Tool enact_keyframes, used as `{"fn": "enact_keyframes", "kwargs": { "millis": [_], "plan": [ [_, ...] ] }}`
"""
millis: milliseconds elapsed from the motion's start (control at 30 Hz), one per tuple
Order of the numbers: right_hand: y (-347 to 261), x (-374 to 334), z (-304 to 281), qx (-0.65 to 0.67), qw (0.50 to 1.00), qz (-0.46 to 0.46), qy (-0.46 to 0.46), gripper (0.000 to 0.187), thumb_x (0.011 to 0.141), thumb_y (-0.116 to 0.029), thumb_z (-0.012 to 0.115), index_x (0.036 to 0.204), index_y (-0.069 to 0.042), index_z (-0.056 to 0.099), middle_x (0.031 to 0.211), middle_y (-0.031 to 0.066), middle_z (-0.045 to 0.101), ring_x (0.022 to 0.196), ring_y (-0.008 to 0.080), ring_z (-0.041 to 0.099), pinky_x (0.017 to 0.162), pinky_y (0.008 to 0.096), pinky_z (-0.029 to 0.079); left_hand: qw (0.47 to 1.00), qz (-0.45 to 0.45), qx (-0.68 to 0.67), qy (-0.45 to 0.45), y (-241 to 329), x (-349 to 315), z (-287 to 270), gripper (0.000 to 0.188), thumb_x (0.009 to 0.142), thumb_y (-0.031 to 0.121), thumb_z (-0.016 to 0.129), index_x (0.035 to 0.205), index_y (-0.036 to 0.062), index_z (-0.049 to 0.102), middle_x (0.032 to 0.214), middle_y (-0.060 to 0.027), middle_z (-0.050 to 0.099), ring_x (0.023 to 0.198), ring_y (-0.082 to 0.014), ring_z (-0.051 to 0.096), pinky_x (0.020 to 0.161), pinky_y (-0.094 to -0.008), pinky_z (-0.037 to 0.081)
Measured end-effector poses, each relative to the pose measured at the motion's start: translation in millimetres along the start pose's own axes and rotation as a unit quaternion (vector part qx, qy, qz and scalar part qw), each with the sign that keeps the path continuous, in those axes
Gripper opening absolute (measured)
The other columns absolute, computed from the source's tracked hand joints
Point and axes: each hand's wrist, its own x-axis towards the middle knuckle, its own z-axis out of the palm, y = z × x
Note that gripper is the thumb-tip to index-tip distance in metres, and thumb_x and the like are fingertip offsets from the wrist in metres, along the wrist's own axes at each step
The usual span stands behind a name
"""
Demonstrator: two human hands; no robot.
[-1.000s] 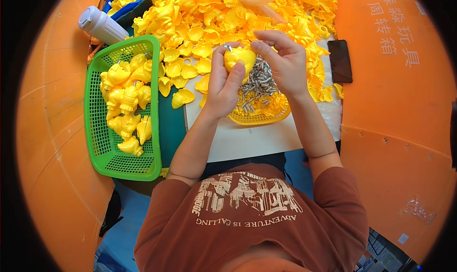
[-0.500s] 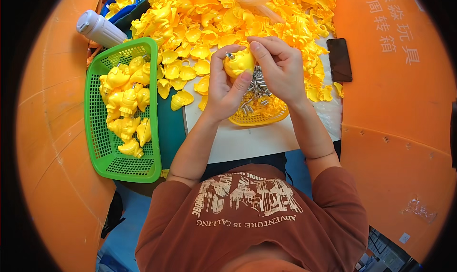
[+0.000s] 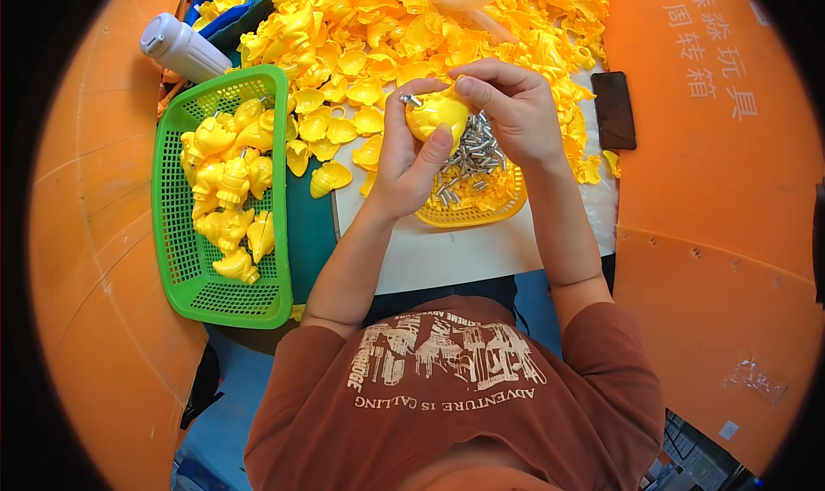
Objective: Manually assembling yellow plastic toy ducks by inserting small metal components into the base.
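Observation:
My left hand [image 3: 407,166] is wrapped round a rounded yellow plastic toy piece [image 3: 439,115]. A silvery metal pin [image 3: 411,101] sticks out at the piece's upper left. With bent fingers, my right hand [image 3: 519,111] pinches the piece's upper right edge; whether something small is between those fingertips is hidden. Below the hands stands a yellow basket [image 3: 468,219] holding many metal pins [image 3: 478,154] and yellow plastic scraps. A green basket [image 3: 284,233] to the left holds several assembled-looking yellow toy figures [image 3: 225,182], a few with metal bits showing.
A big heap of yellow plastic shells [image 3: 369,27] covers the far table. A white tumbler [image 3: 184,49] leans beyond the green basket, near a blue bin [image 3: 225,17]. A dark phone [image 3: 613,110] lies at right. Orange panels [image 3: 705,190] flank both sides.
The toy piece has tilted and moved slightly right in my hands, and its metal pin shows more. My right hand has shifted a little right, uncovering more pins in the yellow basket.

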Motion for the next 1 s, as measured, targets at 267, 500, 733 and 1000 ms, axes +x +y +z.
{"fn": "enact_keyframes", "kwargs": {
  "millis": [267, 500, 733, 1000],
  "plan": [
    [4, 1, -7, 0.035, 0.999, 0.035, 0.008, 0.012, 0.081, -0.005, 0.066, 0.091, 0.001, 0.066, 0.080, 0.0041, 0.064, 0.070, 0.0078, 0.056, 0.062, 0.0197, 0.044, 0.999, -0.035, 0.035, -0.009, -1, -2, -1, 0.047, 0.092, 0.020, 0.050, 0.129, 0.0023, 0.026, 0.115, -0.0116, 0.045, 0.096, -0.0153, 0.052, 0.084, -0.0280, 0.045],
    [12, 0, -5, 0.016, 1.000, 0.017, 0.015, 0.011, 0.081, -0.004, 0.065, 0.091, 0.001, 0.065, 0.081, 0.0026, 0.063, 0.070, 0.0077, 0.055, 0.062, 0.0194, 0.043, 0.997, -0.016, 0.071, -0.008, -11, -1, -14, 0.044, 0.091, 0.017, 0.051, 0.127, 0.0029, 0.029, 0.111, -0.0096, 0.048, 0.091, -0.0126, 0.054, 0.078, -0.0257, 0.047],
    [4, -2, 12, -0.059, 0.994, -0.042, 0.076, 0.014, 0.083, -0.004, 0.062, 0.095, 0.002, 0.064, 0.089, 0.0061, 0.064, 0.080, 0.0099, 0.058, 0.072, 0.0222, 0.047, 0.994, -0.061, 0.048, 0.071, -5, 1, 0, 0.042, 0.088, 0.014, 0.057, 0.120, 0.0017, 0.031, 0.109, -0.0077, 0.044, 0.092, -0.0101, 0.049, 0.076, -0.0215, 0.043],
    [0, 4, 17, -0.161, 0.984, -0.028, -0.066, 0.016, 0.083, -0.001, 0.060, 0.097, 0.005, 0.062, 0.094, 0.0090, 0.064, 0.090, 0.0113, 0.058, 0.077, 0.0235, 0.049, 0.982, 0.014, 0.176, 0.065, -14, 0, -3, 0.041, 0.087, 0.015, 0.059, 0.115, -0.0028, 0.037, 0.107, -0.0116, 0.049, 0.097, -0.0147, 0.051, 0.080, -0.0258, 0.044]
  ]
}}
